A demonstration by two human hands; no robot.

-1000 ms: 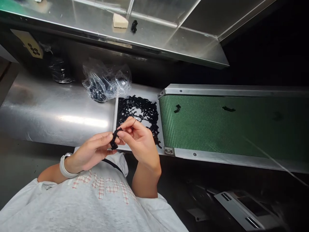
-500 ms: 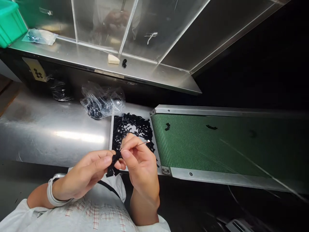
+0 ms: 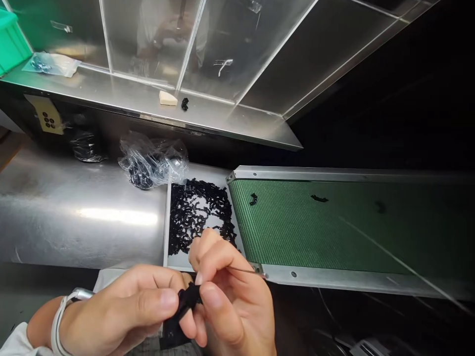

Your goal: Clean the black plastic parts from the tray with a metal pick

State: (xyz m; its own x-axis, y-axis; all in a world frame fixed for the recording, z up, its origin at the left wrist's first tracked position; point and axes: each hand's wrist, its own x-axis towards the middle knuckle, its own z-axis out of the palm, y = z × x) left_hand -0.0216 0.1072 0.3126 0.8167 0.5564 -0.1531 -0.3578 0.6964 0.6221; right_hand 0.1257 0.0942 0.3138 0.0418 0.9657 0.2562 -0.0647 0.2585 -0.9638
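My left hand point(image 3: 137, 309) is closed, with thumb and fingers pinching a small dark black part point(image 3: 189, 296). Close against it, my right hand point(image 3: 233, 296) has its thumb and index finger at the part's other end. Across the right palm runs a thin metal rod point(image 3: 243, 270), its inner end hidden by the fingers. Whether the rod's tip touches the part I cannot tell. Just beyond my hands lies a white tray point(image 3: 166, 237) with many small black pieces point(image 3: 189, 210) spread in it.
To the right runs a green conveyor belt point(image 3: 289, 232) carrying several black pieces. Clear plastic bags point(image 3: 154, 160) lie on the metal table point(image 3: 74, 237) at left. A shelf point(image 3: 122, 94) above bears a whitish block point(image 3: 168, 98); a green bin point(image 3: 13, 42) stands far left.
Both hands have come lower and closer to the camera, still holding the black part together. The rod has swung to point down to the right. The view has shifted slightly.
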